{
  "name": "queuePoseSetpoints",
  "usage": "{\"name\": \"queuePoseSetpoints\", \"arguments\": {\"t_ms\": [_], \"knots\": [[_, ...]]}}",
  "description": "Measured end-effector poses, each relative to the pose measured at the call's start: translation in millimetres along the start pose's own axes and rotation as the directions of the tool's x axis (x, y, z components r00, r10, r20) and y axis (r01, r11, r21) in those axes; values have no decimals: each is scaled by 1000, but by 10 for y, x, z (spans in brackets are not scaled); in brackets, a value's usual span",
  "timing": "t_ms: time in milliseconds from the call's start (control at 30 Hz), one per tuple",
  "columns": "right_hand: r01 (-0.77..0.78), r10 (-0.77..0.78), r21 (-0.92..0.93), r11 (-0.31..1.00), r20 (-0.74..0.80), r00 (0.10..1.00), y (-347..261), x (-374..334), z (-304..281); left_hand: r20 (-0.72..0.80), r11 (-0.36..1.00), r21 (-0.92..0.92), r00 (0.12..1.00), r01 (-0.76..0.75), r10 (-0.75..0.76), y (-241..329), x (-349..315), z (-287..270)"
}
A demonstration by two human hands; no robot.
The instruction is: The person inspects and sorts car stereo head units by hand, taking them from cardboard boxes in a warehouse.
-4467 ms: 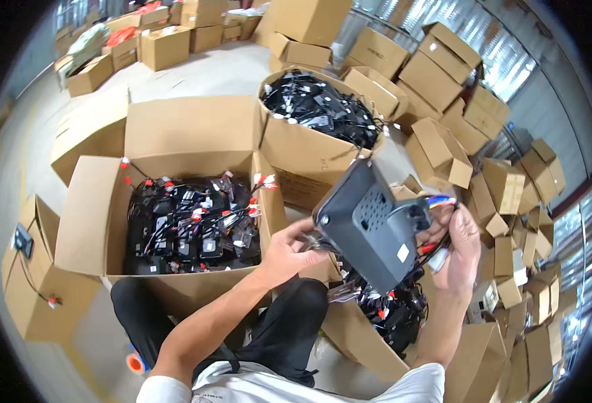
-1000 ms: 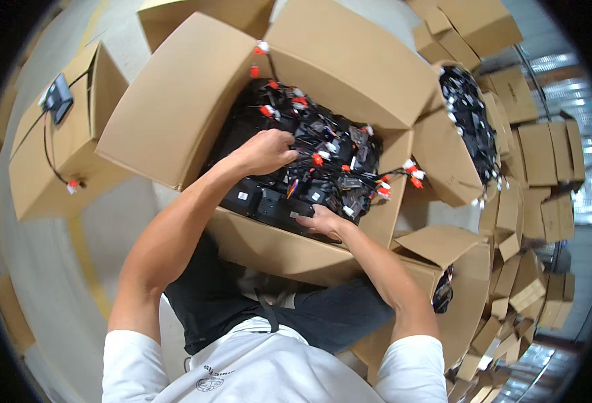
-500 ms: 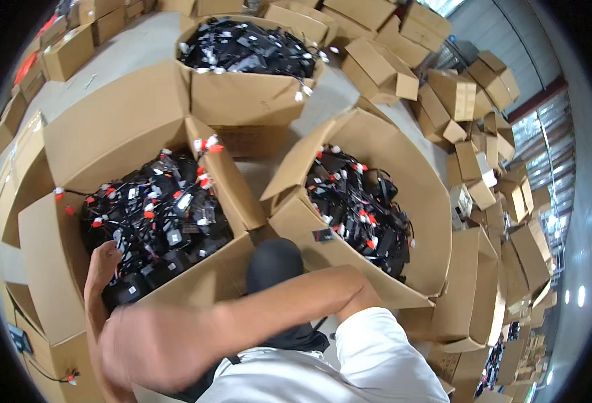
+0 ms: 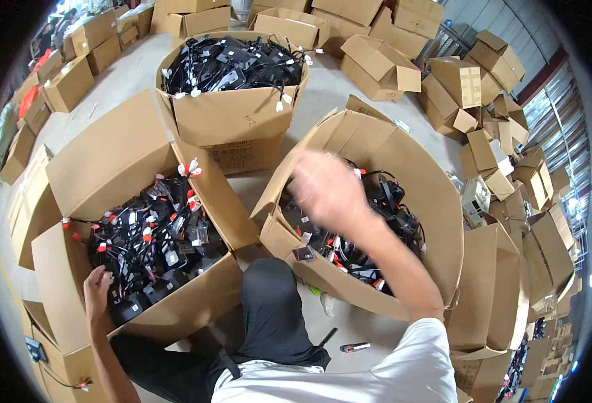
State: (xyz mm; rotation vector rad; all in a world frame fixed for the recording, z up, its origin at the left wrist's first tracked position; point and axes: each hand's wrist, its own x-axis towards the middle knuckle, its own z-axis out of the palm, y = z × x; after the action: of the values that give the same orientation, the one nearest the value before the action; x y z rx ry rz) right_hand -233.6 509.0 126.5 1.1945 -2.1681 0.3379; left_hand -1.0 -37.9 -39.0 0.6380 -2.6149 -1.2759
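At the left, an open cardboard box (image 4: 54, 275) holds a heap of black electronic units (image 4: 155, 289) with cables and red and white connectors. My left hand (image 4: 98, 289) is at this box's near left side, beside the heap. Its fingers are curled closed; what they hold, if anything, is too small to make out. Over the right-hand cardboard box (image 4: 417, 168) is my right hand (image 4: 328, 195), blurred by motion, so its fingers do not read clearly. More black units with cables (image 4: 393, 195) lie in that box, partly hidden by my right forearm.
Another box (image 4: 222, 121) heaped with black units stands ahead. Empty-looking cartons (image 4: 481, 289) pile up along the right. A knife-like tool (image 4: 355, 347) lies on the floor near my right side. A black unit with a cable (image 4: 35, 349) rests on a carton at lower left.
My right hand has swung from the lower left, in front of my body, up and across to above the right box. My left hand stays by the left box. The view has shifted slightly.
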Motion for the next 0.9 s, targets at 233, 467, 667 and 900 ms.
{"name": "queuePoseSetpoints", "arguments": {"t_ms": [233,467,667,900], "knots": [[-792,794,-99,603,177,582,1916,-1501,933,-28,991,38,992,127,-126,-244,-437,-51],[-898,865,-100,429,330,377,1921,-1400,1701,29,978,136,986,159,-164,-185,-439,109],[-979,929,-137,154,358,97,2117,-1253,2137,-24,976,134,985,174,-173,-171,-536,30],[-895,843,378,-238,538,3,2281,-1748,2228,4,978,136,987,159,-161,-172,-404,99]]}}
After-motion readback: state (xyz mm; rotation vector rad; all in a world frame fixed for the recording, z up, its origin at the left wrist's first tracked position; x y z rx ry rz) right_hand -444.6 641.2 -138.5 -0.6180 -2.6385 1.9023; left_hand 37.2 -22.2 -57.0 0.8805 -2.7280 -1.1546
